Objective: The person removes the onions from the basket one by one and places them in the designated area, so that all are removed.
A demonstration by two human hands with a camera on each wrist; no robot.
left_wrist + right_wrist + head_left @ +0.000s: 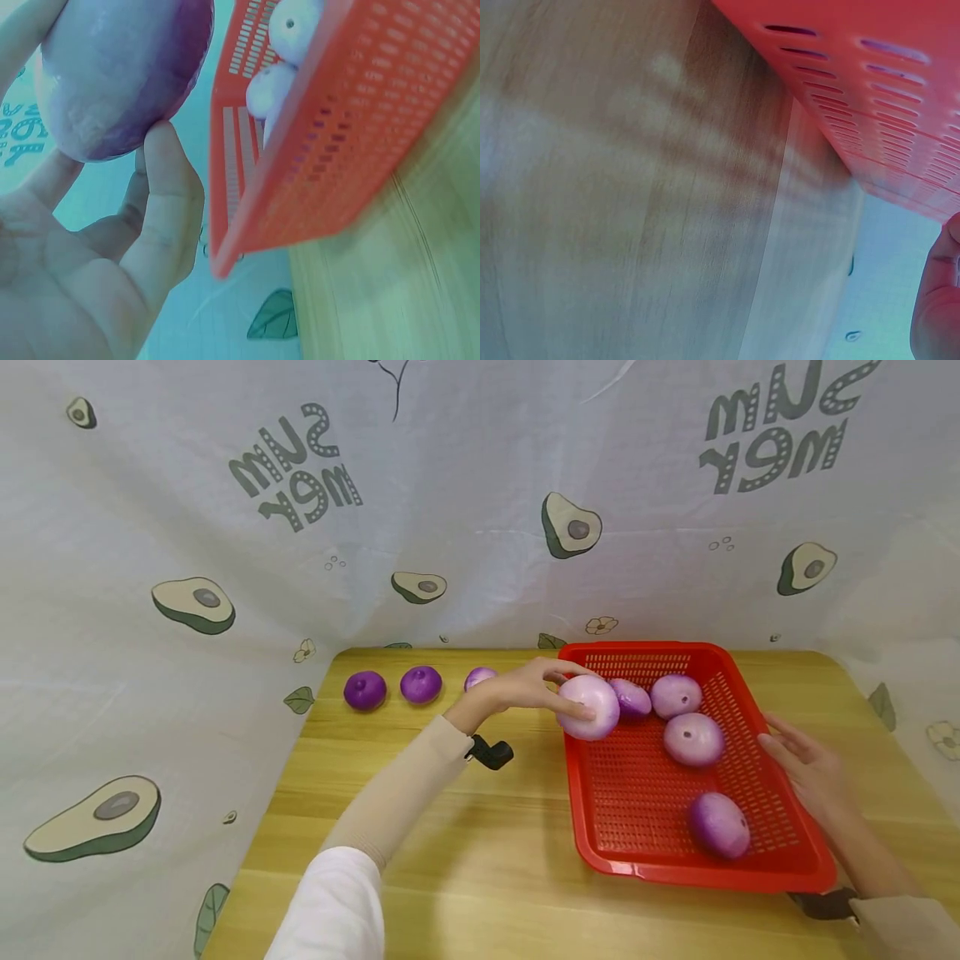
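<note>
My left hand (528, 687) holds a pale purple onion (588, 707) between thumb and fingers, above the left rim of a red plastic basket (630, 802). Close up in the left wrist view, the onion (124, 75) shows a darker purple side. Several more onions lie in the basket: three toward the back, among them a pale one (693, 740), and another onion (720, 825) near the front right. On the basket's right side, my right hand (813, 777) grips the rim with its thumb over the edge. Only part of that hand (936, 304) enters the right wrist view.
Left of the basket, a dark purple onion (365, 691), a second onion (421, 684) and a third onion (478, 677), partly behind my left hand, stand in a row along the back of the wooden table (480, 877). A curtain printed with avocados (465, 510) hangs behind.
</note>
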